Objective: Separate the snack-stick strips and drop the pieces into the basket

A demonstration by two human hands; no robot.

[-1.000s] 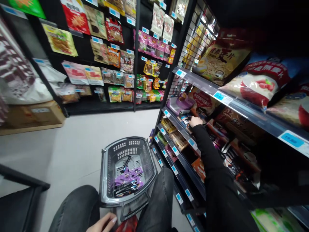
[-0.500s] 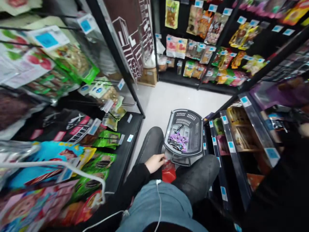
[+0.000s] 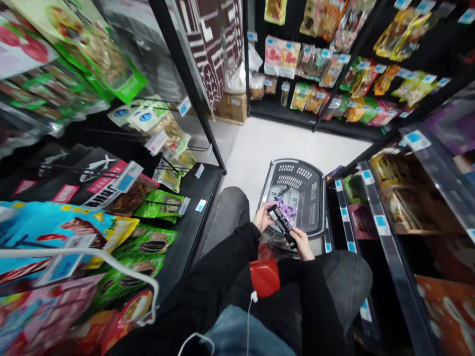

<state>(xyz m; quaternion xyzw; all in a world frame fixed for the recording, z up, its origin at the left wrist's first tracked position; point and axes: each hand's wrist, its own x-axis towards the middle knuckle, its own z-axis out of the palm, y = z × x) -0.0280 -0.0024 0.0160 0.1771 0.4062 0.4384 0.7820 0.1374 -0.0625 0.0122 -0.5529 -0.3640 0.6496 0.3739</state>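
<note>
1. Narrow black rectangular packet with pale printing (image 3: pixel 282 226): lies slantwise between both hands, above the near part of the basket; probably held by its ends to keep it steady and leave the print uncovered.
2. Left hand (image 3: pixel 262 217): closes narrowly on the upper end, fingers bent around the edge.
3. Right hand (image 3: pixel 301 241): pinches the lower end, thumb and fingers close together; exact finger contact too small to tell.
4. Dark grey plastic basket with slotted walls (image 3: pixel 312 202): stands just beyond and below the grip, forward of the knees, likely there for short reach from either hand.
5. Shiny purple packets (image 3: pixel 290 207): lie on the basket floor, partly hidden behind the grip; a thin dark packet (image 3: pixel 282 192) lies farther out.
6. Glossy red object (image 3: pixel 265 278): rests nearer the body than the grip, between the thighs; kind unclear.
7. Black shelving with blue-and-white price labels (image 3: pixel 393 262): rises right of the grip, beside the basket.
</note>
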